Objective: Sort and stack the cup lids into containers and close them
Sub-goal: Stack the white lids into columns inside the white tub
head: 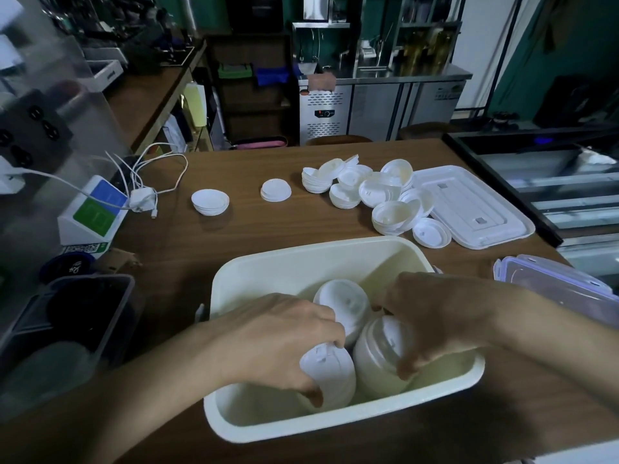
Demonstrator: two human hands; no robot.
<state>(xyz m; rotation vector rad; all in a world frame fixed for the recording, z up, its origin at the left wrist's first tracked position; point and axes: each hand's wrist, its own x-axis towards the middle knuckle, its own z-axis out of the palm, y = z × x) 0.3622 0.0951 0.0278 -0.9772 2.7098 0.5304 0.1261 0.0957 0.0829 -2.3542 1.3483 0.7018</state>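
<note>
Table [268, 226]: bears everything listed.
Tub [301, 259]: at the near edge, both hands inside it.
In tub: near lid stack [330, 376], gripped by the left hand [278, 343]; right lid stack [378, 356], just beside it, gripped by the right hand [435, 316]; far lid stack [345, 299], behind and between the hands.
Beyond right hand: loose pile of lids [368, 192]; flat tub cover [469, 205] touching the pile's right side.
Beyond left hand: two small lid stacks, one [275, 190] left of the pile, another [210, 202] further left, well apart.
Far left: charger with cable [142, 199].
Right of right hand: clip-lidded box [552, 286].
Left of left hand: open bin [83, 316].
</note>
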